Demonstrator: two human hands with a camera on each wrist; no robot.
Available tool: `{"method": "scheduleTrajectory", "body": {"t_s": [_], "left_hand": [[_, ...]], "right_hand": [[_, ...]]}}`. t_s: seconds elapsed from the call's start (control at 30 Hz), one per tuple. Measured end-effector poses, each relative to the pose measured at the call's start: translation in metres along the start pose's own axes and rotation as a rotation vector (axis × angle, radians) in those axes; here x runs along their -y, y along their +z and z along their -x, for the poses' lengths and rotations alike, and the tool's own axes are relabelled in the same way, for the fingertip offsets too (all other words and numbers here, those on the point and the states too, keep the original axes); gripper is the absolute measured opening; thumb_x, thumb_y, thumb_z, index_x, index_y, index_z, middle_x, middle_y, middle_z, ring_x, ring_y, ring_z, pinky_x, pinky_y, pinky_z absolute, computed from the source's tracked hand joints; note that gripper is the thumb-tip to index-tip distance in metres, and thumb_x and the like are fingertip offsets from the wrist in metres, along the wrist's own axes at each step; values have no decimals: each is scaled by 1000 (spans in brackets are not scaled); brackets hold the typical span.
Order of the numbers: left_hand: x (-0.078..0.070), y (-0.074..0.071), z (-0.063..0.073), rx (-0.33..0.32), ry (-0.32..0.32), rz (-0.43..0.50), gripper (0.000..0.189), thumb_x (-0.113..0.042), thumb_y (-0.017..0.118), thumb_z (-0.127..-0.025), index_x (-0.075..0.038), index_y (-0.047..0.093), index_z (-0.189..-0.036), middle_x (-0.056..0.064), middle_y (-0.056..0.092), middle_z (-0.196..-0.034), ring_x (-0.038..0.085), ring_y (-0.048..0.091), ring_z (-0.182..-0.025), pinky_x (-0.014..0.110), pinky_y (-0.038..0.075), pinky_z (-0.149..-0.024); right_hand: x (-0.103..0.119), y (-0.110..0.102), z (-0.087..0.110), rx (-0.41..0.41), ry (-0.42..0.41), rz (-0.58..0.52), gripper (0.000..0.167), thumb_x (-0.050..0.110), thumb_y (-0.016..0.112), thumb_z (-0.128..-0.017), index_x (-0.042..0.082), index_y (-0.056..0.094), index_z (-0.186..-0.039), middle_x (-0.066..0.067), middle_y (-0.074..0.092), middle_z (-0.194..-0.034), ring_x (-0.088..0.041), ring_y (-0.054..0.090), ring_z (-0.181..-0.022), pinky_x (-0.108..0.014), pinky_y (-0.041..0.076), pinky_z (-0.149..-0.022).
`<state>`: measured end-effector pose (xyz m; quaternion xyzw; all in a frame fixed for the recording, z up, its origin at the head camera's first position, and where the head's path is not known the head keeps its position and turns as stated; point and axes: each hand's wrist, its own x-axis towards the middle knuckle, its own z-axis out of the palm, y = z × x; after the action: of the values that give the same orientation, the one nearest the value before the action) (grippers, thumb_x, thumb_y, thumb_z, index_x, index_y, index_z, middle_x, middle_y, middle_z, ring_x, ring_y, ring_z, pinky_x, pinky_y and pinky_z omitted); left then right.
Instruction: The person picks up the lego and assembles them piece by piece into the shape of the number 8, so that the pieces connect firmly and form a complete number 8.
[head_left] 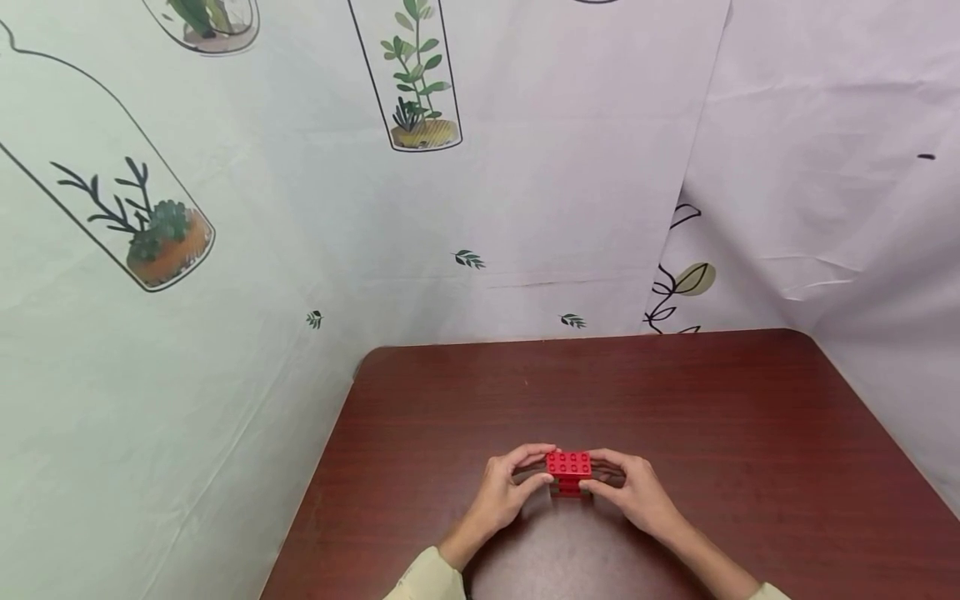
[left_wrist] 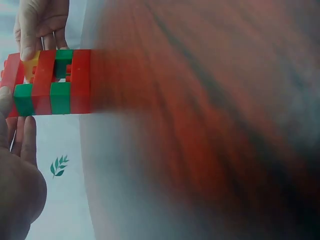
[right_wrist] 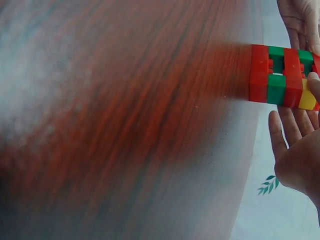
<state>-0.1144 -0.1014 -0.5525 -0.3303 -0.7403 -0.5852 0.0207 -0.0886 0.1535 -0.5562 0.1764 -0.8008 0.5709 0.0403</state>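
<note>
A stack of toy building bricks stands on the brown table, with a studded red brick (head_left: 568,463) as its top layer. Below it, the left wrist view shows another red brick (left_wrist: 43,80) in the middle and a red brick (left_wrist: 81,82) at the base. Short green bricks (left_wrist: 60,98) separate the layers, leaving gaps, and one yellow brick (right_wrist: 306,94) sits under the right end of the top brick. My left hand (head_left: 504,487) pinches the top brick's left end between thumb and fingers. Its right end is pinched by my right hand (head_left: 637,492).
The brown wooden table (head_left: 450,400) has rounded far corners. Behind it and along both sides hang pale cloths (head_left: 562,208) printed with plants in jars and small leaves. Light-coloured sleeves (head_left: 431,575) cover the forearms.
</note>
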Motion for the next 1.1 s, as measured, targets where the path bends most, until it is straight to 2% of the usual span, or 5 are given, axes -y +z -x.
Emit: {"method": "scheduleTrajectory", "body": {"t_s": [0.3, 0.7, 0.87, 0.97, 1.1], "left_hand": [[2, 2, -1, -8, 52, -4, 38, -3, 75, -97, -6, 69, -135, 12, 74, -130, 25, 71, -120, 38, 60, -97], [2, 2, 0, -11, 40, -16, 38, -1, 75, -96, -5, 69, -134, 14, 74, -130, 25, 72, -119, 36, 61, -94], [2, 4, -1, -20, 64, -44, 39, 8, 76, -92, 3, 68, -130, 21, 74, -125, 29, 73, -115, 46, 62, -90], [3, 4, -1, -17, 52, -50, 40, 10, 76, -90, 5, 68, -129, 22, 74, -124, 30, 73, -115, 50, 62, -89], [4, 2, 0, -2, 24, -45, 40, 5, 77, -92, 0, 68, -131, 18, 74, -126, 28, 73, -115, 45, 62, -91]], "right_hand": [[-1, 0, 0, -5, -15, 5, 37, 15, 87, -90, 0, 74, -122, -13, 79, -111, -8, 74, -96, -28, 64, -80], [-3, 1, -1, 8, -45, -10, 41, 9, 88, -88, -1, 72, -124, -15, 78, -111, -8, 74, -97, -30, 64, -80], [0, 0, -2, 35, -70, -15, 49, 9, 90, -86, -1, 70, -130, -17, 77, -114, -12, 75, -96, -37, 65, -80], [4, -2, -2, 17, -99, -3, 51, 9, 89, -87, -1, 69, -133, -16, 77, -117, -14, 75, -99, -42, 65, -82], [12, -4, -3, -36, -136, 26, 47, 9, 88, -88, 2, 73, -131, -11, 78, -120, -13, 75, -103, -45, 65, -83]]}}
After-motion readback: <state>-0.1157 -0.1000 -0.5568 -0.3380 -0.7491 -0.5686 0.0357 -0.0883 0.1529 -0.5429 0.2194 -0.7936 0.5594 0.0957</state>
